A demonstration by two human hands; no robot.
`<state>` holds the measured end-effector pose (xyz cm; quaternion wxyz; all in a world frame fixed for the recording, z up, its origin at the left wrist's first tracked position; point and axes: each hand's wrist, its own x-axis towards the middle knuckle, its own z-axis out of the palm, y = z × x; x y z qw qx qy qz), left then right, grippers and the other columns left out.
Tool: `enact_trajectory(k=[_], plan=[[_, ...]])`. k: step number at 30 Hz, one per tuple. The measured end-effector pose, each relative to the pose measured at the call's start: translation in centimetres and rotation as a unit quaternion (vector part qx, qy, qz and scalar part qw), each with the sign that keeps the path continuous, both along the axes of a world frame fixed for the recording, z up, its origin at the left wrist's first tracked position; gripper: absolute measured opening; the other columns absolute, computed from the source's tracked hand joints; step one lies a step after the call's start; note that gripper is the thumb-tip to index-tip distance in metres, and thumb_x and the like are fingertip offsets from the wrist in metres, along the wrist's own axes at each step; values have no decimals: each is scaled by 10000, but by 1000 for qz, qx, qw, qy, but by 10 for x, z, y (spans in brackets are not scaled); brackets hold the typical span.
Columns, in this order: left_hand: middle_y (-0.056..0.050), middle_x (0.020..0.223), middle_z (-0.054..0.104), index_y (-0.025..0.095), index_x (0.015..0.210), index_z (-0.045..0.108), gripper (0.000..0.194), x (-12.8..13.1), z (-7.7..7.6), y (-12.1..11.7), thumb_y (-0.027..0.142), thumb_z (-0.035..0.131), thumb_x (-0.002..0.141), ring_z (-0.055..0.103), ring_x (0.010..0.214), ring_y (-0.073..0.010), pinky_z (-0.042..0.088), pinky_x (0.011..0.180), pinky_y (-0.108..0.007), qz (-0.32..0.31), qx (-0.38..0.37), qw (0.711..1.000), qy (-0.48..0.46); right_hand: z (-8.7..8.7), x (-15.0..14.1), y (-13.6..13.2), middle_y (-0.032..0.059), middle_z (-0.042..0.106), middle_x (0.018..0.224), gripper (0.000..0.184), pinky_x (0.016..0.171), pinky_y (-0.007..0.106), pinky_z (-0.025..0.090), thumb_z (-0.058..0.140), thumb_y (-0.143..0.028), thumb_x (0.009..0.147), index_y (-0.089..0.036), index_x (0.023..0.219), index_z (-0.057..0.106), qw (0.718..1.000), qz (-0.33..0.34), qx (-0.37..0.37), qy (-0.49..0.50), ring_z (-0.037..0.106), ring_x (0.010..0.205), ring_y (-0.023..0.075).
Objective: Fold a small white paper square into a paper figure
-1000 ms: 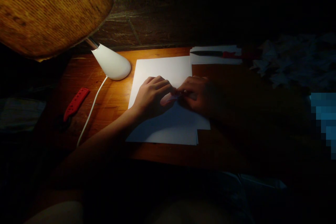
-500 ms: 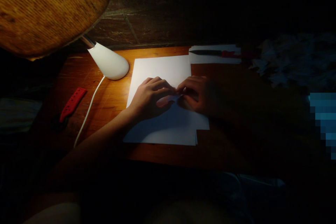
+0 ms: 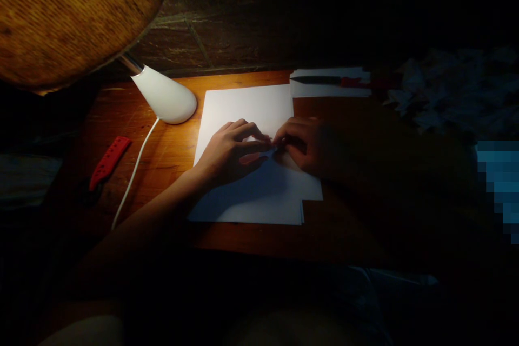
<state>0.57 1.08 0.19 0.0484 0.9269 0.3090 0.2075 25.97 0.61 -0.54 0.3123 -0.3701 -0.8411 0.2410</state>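
White sheets of paper (image 3: 243, 105) lie stacked on the wooden table, some edges not lined up. Over their middle, my left hand (image 3: 233, 147) and my right hand (image 3: 303, 143) meet at the fingertips. Both pinch a small piece of white paper (image 3: 272, 150), mostly hidden by the fingers and in shadow. The left thumb sits below its curled fingers. In dim light, the right hand's thumb and index finger are pressed together at the paper's right side.
A desk lamp (image 3: 166, 98) with a woven shade (image 3: 73, 21) and white cord (image 3: 135, 173) stands at left. Near the cord lies a red-handled tool (image 3: 110, 159). A knife (image 3: 318, 80) rests on smaller paper pieces (image 3: 332, 91). Folded white paper pieces (image 3: 450, 92) are heaped at far right.
The left fingers have shifted slightly at the small piece of paper, with the fingertips still together. The whole view has moved a little; other things lie as before.
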Motion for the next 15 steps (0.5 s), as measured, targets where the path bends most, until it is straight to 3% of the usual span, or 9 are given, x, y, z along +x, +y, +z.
enact_trajectory(k=[9, 15], plan=[[-52, 1106, 778, 299, 1208, 797, 233, 2, 4, -2, 309, 716, 990, 659, 982, -229, 488, 833, -375, 3, -18, 1000, 14, -4, -2, -2, 53, 757, 974, 210, 823, 377, 438, 599, -124, 873, -204, 1021, 725, 1000, -20, 4, 11, 662, 854, 216], [-51, 1072, 777, 282, 1135, 807, 170, 4, 3, -2, 283, 713, 994, 654, 953, -223, 481, 819, -368, 5, -14, 1000, 4, 16, 2, -15, 63, 693, 900, 96, 870, 405, 424, 599, -227, 898, -213, 889, 694, 997, -34, 70, -20, 606, 855, 233]])
